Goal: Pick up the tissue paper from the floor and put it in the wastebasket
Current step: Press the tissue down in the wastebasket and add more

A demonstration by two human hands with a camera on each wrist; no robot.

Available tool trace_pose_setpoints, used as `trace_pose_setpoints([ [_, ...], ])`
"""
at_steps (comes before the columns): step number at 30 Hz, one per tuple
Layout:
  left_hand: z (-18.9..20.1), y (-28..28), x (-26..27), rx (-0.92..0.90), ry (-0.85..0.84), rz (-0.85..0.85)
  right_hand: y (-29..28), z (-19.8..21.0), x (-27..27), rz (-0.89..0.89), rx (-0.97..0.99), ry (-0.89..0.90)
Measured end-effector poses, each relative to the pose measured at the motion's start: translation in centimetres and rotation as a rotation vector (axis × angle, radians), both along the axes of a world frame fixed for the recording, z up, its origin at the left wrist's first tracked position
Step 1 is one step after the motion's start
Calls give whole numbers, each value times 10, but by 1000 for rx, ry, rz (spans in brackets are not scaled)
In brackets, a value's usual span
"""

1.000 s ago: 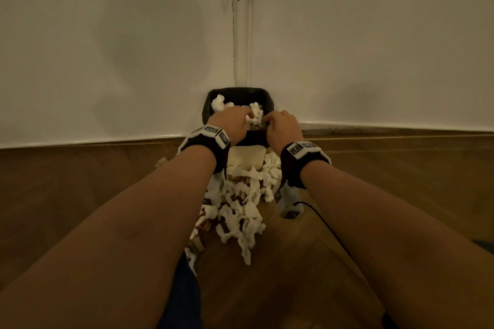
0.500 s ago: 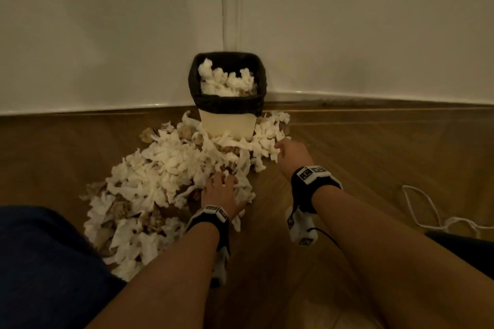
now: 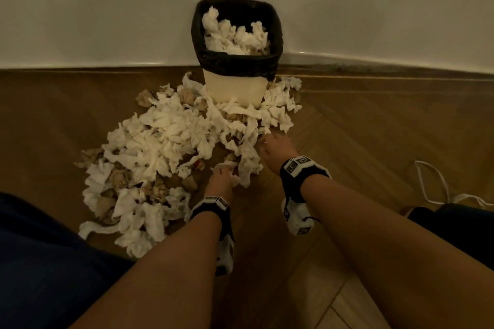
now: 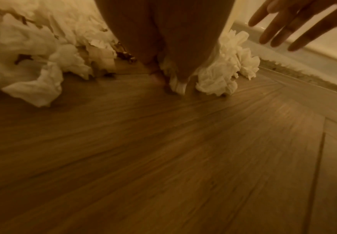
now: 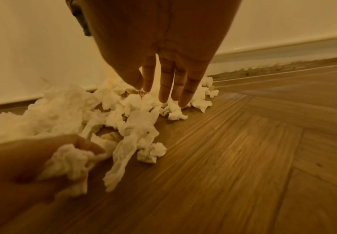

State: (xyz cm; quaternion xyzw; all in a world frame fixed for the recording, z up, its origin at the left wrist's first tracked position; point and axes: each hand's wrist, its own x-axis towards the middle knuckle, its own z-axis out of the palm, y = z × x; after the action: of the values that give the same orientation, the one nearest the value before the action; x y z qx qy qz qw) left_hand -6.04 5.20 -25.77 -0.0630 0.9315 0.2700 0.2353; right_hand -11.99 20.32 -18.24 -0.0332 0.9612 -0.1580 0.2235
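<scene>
A cream wastebasket [image 3: 235, 93] with a black liner stands in the wall corner, with white tissue inside it. A wide pile of crumpled tissue paper [image 3: 165, 136] covers the wood floor in front of it. My left hand [image 3: 223, 176] is down at the pile's near edge, its fingers curled round a wad of tissue [image 5: 71, 159]. In the left wrist view that tissue [image 4: 175, 85] bulges out under the curled fingers. My right hand [image 3: 270, 145] hovers just right of it. Its fingers [image 5: 169, 88] are straight and point down at the tissue, holding nothing.
Brown crumpled paper balls [image 3: 117, 176] are mixed into the pile. A white cable [image 3: 433, 187] loops on the floor at the right. White walls and a baseboard [image 3: 374, 61] close off the corner. My dark-clothed knee [image 3: 40, 262] is at the lower left.
A second ago both hands were at the wastebasket rim. They have come down to the floor pile, and the left hand has closed on a wad of tissue.
</scene>
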Motion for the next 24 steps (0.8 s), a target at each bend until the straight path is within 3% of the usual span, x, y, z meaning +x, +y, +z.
trace_pose_setpoints([
  [4,4,-6,0,57,30,182,-8,-12,12,5,13,-32],
  [10,13,-25,-9,-51,61,296,-25,-23,23,29,17,-28],
  [13,18,-30,-12,-105,29,259,-29,-28,23,37,23,-56],
  [19,13,-24,-5,214,-25,574,-31,-37,21,60,31,-55],
  [24,11,-17,-4,310,-39,576,-36,-47,17,118,53,-138],
])
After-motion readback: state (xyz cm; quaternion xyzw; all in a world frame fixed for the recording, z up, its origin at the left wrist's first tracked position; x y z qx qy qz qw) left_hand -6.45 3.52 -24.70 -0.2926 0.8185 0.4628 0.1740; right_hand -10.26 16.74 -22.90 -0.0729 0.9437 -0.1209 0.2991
